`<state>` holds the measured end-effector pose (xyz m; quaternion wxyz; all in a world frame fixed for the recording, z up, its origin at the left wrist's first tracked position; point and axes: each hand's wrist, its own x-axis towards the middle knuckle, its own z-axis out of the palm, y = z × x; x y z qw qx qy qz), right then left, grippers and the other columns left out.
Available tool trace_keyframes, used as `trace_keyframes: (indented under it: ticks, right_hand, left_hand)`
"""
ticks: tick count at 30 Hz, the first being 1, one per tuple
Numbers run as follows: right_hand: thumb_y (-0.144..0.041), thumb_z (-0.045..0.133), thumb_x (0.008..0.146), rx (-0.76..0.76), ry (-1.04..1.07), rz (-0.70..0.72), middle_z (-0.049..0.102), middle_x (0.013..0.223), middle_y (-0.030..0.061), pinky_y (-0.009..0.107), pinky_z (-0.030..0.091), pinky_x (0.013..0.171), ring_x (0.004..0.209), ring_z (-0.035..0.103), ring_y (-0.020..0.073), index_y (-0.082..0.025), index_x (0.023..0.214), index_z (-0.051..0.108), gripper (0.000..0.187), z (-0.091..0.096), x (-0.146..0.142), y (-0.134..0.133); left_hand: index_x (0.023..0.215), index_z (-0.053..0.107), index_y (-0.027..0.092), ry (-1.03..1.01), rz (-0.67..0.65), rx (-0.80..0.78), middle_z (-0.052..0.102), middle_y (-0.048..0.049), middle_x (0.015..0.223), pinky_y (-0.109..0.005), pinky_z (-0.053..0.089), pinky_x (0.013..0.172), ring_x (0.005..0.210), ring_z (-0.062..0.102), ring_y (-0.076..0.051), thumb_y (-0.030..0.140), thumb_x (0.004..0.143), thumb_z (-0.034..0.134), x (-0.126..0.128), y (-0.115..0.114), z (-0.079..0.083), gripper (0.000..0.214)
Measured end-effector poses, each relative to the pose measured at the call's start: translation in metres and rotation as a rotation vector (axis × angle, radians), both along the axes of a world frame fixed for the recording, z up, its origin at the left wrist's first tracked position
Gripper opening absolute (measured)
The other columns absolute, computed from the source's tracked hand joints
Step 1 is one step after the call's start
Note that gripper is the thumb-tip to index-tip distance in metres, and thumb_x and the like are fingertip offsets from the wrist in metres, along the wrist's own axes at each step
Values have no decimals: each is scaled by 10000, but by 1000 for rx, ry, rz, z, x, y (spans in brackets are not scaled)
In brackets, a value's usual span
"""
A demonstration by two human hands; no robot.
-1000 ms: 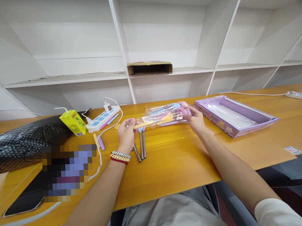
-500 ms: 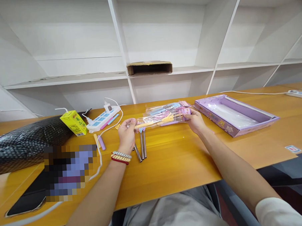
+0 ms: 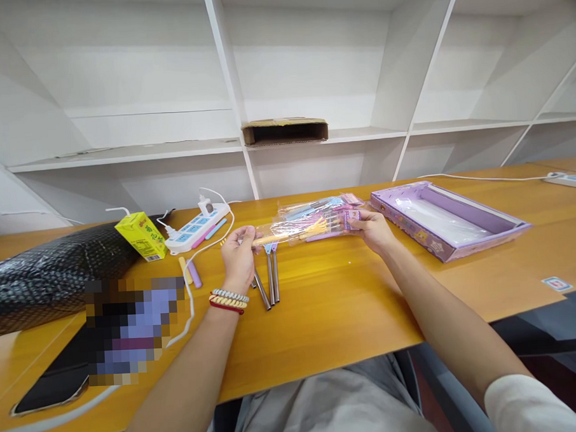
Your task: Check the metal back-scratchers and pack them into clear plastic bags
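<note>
Between both hands, above the table, a clear plastic packet (image 3: 288,230) is stretched sideways. Inside it shows a yellow hand-shaped piece with a yellow handle, which looks like a back scratcher, and a purple label (image 3: 352,219) is at its right end. My left hand (image 3: 238,256) pinches the left end, thumb on top. The right end, by the label, is gripped by my right hand (image 3: 375,230). Behind lie more clear packets (image 3: 311,207) with blue and pink pieces. Several metal tubes (image 3: 273,277), some with blue ends, lie below the packet, partly hidden by my left hand.
At right is an open purple box (image 3: 445,250) with clear plastic inside. On the left are a white power strip (image 3: 197,226) with a cable, a yellow drink carton (image 3: 142,236), a black wrapped bundle (image 3: 56,267) and a phone (image 3: 51,379). White shelves (image 3: 309,56) rise behind.
Both hands keep their hold on the packet. My left hand has shifted very slightly left, and the packet is tilted a little differently.
</note>
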<state>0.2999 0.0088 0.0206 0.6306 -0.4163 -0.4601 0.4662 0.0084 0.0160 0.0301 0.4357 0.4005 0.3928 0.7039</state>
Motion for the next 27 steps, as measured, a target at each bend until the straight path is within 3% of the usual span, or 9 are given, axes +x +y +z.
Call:
trace_keyframes:
  ticks: [10,16,21,27]
  right_hand:
    - [-182,838,348,-70,46,-133,625,614,-3,314,533,550,562,590,151,-150,602,592,355,-2,0,2]
    - [-259,836,399,2,-5,-177,596,590,-17,232,459,446,513,535,105,-161,621,568,361,-1,-4,1]
    - [-300,821,430,68,-123,-86,573,577,-30,205,359,383,454,465,73,-166,631,555,359,-4,-1,1]
    - [-295,764,505,53,-209,68,613,670,3,236,429,449,548,530,113,-166,698,634,266,-1,1,-1]
  left_hand:
    - [778,568,136,6,-2,-9,604,-9,641,-172,371,427,485,509,-69,344,606,717,1,0,-2,309]
    - [795,570,133,-13,-22,-21,603,-11,625,-181,370,424,459,496,-67,330,611,716,3,-1,-3,306]
    - [794,566,138,-5,-13,-34,605,-10,639,-177,366,425,460,487,-61,327,616,711,2,0,-3,298]
    - [784,568,139,8,-2,-41,603,-12,651,-171,366,431,496,508,-68,333,613,710,0,0,-2,295]
